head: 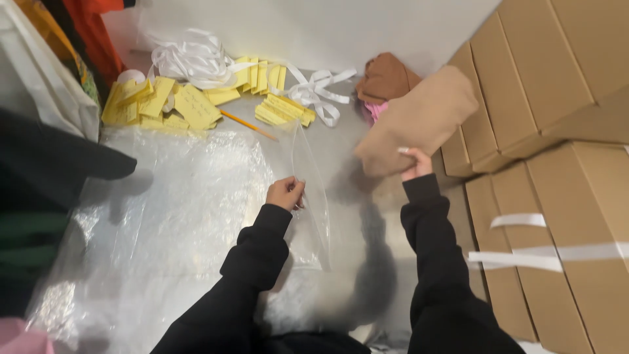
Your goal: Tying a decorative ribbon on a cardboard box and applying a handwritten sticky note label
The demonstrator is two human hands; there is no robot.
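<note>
The left hand (285,193) pinched the upper edge of a clear plastic bag (308,196), fingers closed on it. The bag hung with its long axis running from 12 to 6 o'clock. The right hand (417,164) gripped a folded tan cloth (416,121) from below, holding it up. The cloth lay at about 2 o'clock from the left hand, near the bag but apart from it, and its long axis pointed toward 2 o'clock.

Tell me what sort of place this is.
Probably a packing station for clothing orders. Stacked cardboard boxes line one side, yellow tags and white ribbon lie on the table, and the hands hold a clear plastic bag and a folded tan garment.
</note>
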